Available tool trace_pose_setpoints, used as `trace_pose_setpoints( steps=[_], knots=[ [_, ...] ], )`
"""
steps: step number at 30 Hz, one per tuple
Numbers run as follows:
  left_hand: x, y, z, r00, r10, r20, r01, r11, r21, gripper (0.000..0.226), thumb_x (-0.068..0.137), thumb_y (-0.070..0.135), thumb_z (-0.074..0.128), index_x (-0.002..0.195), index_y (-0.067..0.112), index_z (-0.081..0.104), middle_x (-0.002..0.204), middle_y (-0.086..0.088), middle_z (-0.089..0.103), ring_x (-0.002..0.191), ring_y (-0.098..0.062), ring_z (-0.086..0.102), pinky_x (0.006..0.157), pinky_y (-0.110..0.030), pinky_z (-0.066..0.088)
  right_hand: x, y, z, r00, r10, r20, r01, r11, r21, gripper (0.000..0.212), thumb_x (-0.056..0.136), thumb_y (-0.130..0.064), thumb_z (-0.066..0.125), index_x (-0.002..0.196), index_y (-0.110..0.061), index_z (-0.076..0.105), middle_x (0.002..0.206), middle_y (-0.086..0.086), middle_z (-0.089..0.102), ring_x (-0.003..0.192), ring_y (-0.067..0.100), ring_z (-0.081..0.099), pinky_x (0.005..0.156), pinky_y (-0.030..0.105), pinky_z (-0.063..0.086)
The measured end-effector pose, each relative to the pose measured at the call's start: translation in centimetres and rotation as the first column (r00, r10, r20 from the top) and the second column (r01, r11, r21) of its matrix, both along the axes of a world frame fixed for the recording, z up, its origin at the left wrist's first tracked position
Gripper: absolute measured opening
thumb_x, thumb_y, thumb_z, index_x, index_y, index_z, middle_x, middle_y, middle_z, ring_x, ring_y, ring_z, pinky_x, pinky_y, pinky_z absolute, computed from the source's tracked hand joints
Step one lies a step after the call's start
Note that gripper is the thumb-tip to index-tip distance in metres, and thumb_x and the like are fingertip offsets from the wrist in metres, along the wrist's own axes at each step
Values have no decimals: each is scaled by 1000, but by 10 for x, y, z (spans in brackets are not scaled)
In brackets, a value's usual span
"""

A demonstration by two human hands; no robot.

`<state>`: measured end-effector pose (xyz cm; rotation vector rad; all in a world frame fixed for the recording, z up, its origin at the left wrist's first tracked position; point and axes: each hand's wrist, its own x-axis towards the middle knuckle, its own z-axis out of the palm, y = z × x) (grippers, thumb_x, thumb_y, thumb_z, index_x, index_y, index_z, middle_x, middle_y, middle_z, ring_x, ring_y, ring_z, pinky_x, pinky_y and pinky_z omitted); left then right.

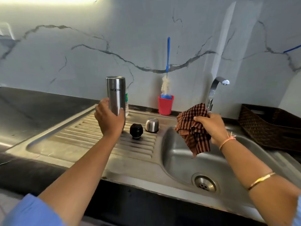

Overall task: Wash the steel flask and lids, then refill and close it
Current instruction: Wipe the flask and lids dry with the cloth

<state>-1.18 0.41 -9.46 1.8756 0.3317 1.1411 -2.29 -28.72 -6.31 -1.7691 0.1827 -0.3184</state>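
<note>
Holding the flask upright, cloth off to its right

My left hand [109,118] curls round the flask [116,93], standing vertical on the drainboard [81,136]; my right hand [210,128] pinches the cloth [193,128] over the sink [179,160]; black lid [136,130] and steel cap [152,125] sit between

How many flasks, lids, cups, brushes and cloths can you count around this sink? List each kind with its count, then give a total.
Flasks: 1, the steel flask
Lids: 2, the black lid and the steel lid
Cups: 1, the red cup
Brushes: 1, the blue brush
Cloths: 1, the checked cloth
Total: 6
</note>
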Motion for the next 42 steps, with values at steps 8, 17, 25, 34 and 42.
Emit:
trace_pose_setpoints(
  steps=[8, 17, 25, 34, 42],
  knots=[
    [30, 32, -2, 915, -333, -227, 255, 915, -313, 107, 75, 22, 79, 150, 24, 3, 154, -16, 24, 137, -35, 32, 109, -50, 31, -6, 8, -5, 1000, 1, -9, -2, 997, -81, 30, 85, -18, 68, 112, -9, 61, 89, -1, 63, 87, 19, 61, 77, 31, 49],
    [37, 38, -5, 892, -404, -201, 324, 883, -339, 70, 68, 27, 83, 125, 16, 44, 118, -3, 60, 104, -23, 58, 94, -41, 48, -7, 3, -5, 1000, -10, 1, 10, 996, -83, 35, 84, -18, 68, 117, -7, 60, 89, -1, 64, 78, 11, 59, 61, 22, 45],
    [-7, 30, 8, 943, -324, -72, 282, 897, -340, 60, 71, 33, 81, 114, 22, 40, 100, 3, 56, 91, -20, 57, 75, -31, 45, -19, 12, -2, 997, 69, 19, -69, 997, 21, 35, 86, -17, 67, 119, -10, 58, 94, -1, 65, 83, 13, 61, 66, 24, 47],
    [-27, -47, 42, 801, -548, 242, 568, 568, -595, 55, 80, 28, 74, 123, 24, 39, 111, 6, 59, 101, -15, 61, 76, -37, 53, -36, 1, -1, 995, 93, 40, -100, 967, 233, 27, 92, -17, 58, 118, -17, 56, 108, 3, 66, 99, 20, 63, 85, 34, 51],
    [-17, -161, 50, 556, -734, 390, 666, 113, -737, 90, 53, 34, 88, 131, 14, 47, 117, -9, 66, 105, -27, 64, 81, -51, 55, -54, -22, 11, 912, -55, 406, 135, 976, -170, 22, 97, -13, 49, 118, -14, 44, 93, -5, 59, 93, 22, 62, 67, 19, 46]
  ],
)
